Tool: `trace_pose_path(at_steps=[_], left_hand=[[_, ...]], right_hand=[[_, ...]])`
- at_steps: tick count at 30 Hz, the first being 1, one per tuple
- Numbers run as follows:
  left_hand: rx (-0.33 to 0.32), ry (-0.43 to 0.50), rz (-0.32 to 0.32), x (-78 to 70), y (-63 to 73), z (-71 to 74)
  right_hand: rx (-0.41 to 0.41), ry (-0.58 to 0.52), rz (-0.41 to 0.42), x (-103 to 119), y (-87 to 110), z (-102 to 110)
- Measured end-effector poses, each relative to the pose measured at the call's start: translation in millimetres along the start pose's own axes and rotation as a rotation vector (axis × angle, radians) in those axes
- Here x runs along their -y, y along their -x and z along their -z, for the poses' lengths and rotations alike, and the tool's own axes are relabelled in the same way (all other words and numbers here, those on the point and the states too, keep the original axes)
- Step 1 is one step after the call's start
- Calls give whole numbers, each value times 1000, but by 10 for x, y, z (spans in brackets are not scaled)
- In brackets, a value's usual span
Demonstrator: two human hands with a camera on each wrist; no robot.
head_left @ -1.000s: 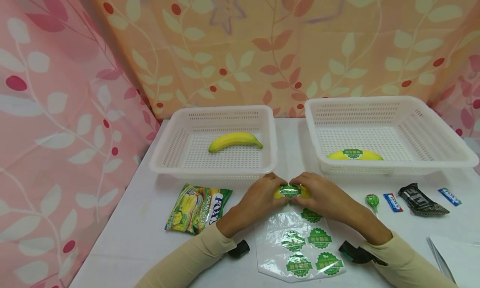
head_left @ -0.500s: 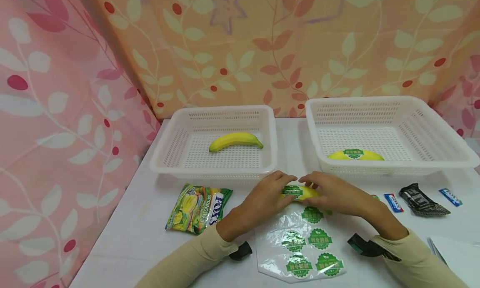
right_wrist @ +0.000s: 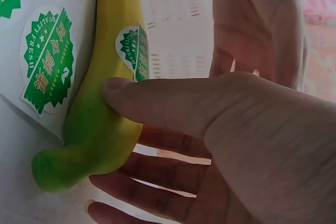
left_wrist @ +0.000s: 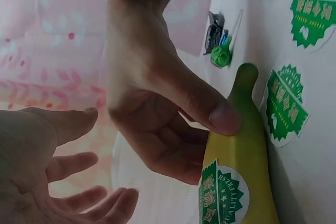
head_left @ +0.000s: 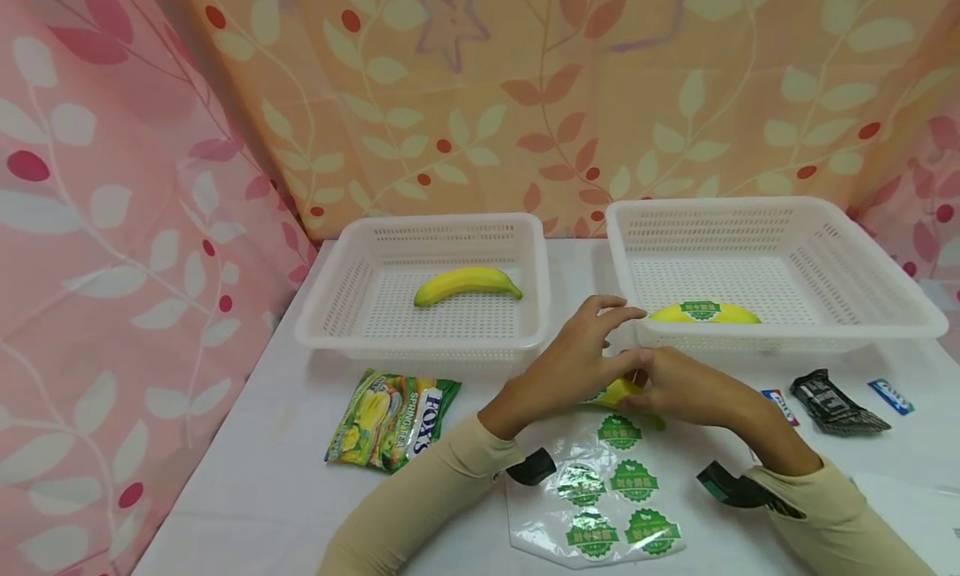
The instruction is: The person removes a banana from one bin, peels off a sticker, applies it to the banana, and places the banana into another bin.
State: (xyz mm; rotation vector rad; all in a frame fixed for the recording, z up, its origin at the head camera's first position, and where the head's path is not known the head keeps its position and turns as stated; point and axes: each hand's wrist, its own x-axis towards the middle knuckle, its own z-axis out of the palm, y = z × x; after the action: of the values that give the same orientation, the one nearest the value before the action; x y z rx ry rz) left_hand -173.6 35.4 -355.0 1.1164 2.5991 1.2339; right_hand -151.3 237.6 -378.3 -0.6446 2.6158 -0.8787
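Mostly hiding yellow stickered banana (head_left: 617, 390) under right hand (head_left: 678, 388), grasping it; left hand (head_left: 573, 363) hovering released beside white basket rim (head_left: 712, 336).

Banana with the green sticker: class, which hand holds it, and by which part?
The right hand holds the banana around its middle, thumb just below the sticker. The left hand is open beside it, holding nothing.

A yellow banana (right_wrist: 100, 103) with a green stem end lies under the right hand's (head_left: 678, 388) thumb and fingers. A round green sticker (right_wrist: 134, 51) sits on its side, just beyond the thumb tip, facing the left hand (head_left: 577, 359).
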Motion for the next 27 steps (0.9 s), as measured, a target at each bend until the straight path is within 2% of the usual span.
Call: trace_pose_path(at_steps=[7,14,19,24,27], left_hand=[[-33,-32,22,89,-235,-77],[-70,-60,10,164,-302,-110],[-75,-44,18,161,-309,-116],[-83,-29,26,167,-322,-131],[-88,-32,36,166,-326,-137]], right_hand=[[23,22,-9,9,-23,6],[49,79,-41,32,44,149],[33,122,-124,95,258,387],[13,184,-253,85,583,742],[-52,227,-291,64,768,969]])
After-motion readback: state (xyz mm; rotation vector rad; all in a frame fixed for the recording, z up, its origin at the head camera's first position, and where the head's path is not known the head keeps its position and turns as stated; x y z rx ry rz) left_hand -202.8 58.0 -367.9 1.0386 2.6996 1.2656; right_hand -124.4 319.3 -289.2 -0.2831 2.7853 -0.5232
